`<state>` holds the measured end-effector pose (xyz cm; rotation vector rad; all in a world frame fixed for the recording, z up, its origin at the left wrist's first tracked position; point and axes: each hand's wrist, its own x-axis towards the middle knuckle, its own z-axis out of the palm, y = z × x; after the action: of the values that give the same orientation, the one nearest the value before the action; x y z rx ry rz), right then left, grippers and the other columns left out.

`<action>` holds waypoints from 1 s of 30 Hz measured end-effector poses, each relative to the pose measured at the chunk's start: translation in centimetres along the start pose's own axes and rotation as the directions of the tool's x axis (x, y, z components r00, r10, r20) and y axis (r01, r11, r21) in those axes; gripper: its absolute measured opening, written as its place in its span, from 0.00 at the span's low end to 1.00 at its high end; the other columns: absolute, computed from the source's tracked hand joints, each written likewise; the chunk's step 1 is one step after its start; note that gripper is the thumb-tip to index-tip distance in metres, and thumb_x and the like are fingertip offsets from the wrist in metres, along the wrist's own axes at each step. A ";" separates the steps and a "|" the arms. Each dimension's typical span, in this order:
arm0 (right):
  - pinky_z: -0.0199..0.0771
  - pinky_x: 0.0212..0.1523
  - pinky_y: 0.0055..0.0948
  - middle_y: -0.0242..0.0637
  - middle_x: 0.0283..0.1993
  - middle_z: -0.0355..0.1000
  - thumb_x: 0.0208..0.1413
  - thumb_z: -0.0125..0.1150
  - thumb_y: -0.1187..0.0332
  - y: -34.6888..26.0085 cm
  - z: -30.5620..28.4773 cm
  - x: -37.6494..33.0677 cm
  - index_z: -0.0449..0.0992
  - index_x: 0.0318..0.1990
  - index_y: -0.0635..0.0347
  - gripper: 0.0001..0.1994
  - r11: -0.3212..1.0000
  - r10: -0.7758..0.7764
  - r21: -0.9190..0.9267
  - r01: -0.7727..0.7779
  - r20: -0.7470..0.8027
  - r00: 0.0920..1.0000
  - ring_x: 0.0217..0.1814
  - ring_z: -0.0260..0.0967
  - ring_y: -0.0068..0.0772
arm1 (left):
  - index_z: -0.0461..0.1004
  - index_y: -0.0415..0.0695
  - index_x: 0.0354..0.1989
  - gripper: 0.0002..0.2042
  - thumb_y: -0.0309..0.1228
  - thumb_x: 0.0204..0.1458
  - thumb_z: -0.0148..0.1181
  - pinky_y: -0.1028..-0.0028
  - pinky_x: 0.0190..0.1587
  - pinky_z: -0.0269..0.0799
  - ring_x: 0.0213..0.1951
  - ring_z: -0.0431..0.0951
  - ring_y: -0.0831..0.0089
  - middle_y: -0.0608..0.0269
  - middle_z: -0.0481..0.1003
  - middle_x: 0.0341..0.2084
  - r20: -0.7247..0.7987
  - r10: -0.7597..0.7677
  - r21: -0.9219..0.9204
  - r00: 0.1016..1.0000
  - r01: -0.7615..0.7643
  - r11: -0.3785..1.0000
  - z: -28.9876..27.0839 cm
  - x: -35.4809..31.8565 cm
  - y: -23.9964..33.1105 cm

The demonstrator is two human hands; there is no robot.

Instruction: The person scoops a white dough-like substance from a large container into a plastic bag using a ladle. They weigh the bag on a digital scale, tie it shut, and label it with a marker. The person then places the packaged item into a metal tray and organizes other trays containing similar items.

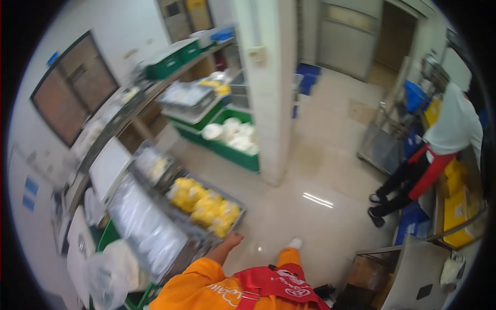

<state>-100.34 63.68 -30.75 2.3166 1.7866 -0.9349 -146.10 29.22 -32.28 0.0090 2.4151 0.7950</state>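
Observation:
My left hand (233, 239) hangs low beside the near corner of a grey crate (238, 211), its orange-sleeved arm reaching forward. The fingers are small and blurred, so their grip is unclear, and I cannot tell if they touch the crate. In that crate lie several clear bags of something yellow (204, 204). Left of it, clear plastic sheeting (144, 225) covers another grey container. My right hand is out of view.
A white pillar (271, 103) rises ahead, beside green crates (235, 156) with white bundles. To the right, a person (444, 139) stands by yellow and blue crates (457, 214) and a metal trolley (382, 144). A grey panel (418, 268) is at the near right.

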 end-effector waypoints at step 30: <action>0.72 0.50 0.37 0.46 0.54 0.73 0.61 0.53 0.58 -75.6 -8.0 55.9 0.70 0.58 0.69 0.25 0.992 0.123 -0.015 -0.123 -0.022 0.992 0.49 0.71 0.40 | 0.76 0.39 0.33 0.18 0.44 0.51 0.60 0.69 0.25 0.70 0.21 0.73 0.69 0.60 0.74 0.21 0.276 0.118 -0.313 0.954 -0.027 0.949 12.7 60.0 80.0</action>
<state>-157.12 139.05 -29.48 2.4035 1.6305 -0.8767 -202.45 112.73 -28.98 0.0885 2.0036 1.1137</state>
